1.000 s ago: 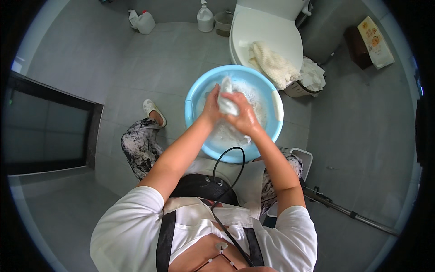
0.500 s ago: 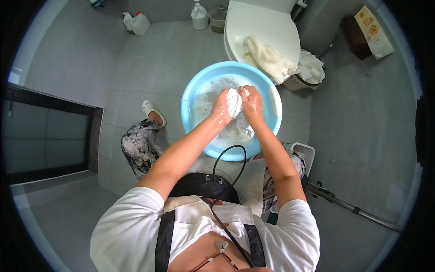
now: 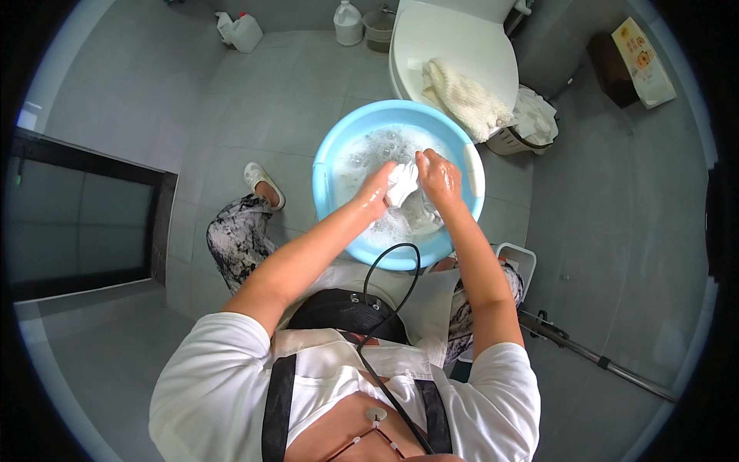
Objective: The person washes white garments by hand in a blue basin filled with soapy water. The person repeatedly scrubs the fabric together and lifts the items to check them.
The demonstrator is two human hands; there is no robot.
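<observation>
A light blue basin (image 3: 326, 142) of foamy water stands on the floor in front of me. Above the water my left hand (image 3: 376, 190) is closed round a wet, bunched white cloth (image 3: 402, 185). My right hand (image 3: 441, 179) is curled beside it, fingers bent toward the same cloth, which trails down below that hand into the suds (image 3: 381, 229). The grip of the right fingers is partly hidden behind the back of the hand. Both hands are wet, with foam on the skin.
Behind the basin is a white toilet (image 3: 454, 42) with a cream knitted cloth (image 3: 466, 96) on its lid. A waste bin (image 3: 531, 127) stands beside it. Plastic jugs (image 3: 246, 32) line the back wall. A black cable (image 3: 412, 285) loops before my lap; a metal pole (image 3: 593, 358) lies right.
My hands have drawn slightly apart, and the right one has turned its back up more. More of the white cloth shows between them. The whole view has shifted a little.
</observation>
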